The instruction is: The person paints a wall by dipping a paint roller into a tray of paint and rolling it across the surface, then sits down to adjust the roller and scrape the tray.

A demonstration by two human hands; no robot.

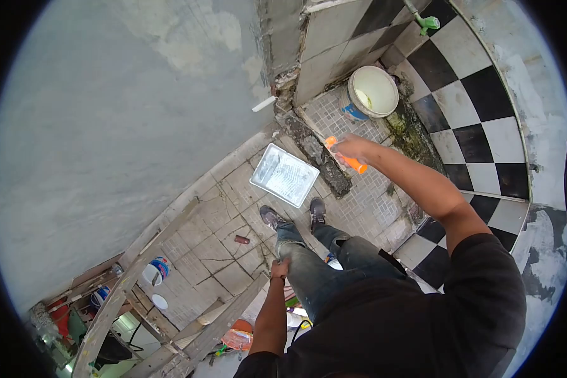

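Two hands are well apart. The right hand is stretched forward and closed tight around an orange handle, which sticks out at both sides of the fist; what is on its end I cannot tell. The left hand rests on the left thigh, probably to support the body; it is too small to tell if the fingers are curled. A flat metal tray lies on the floor just before the shoes, easy to reach. A white bucket stands aside in the tiled corner.
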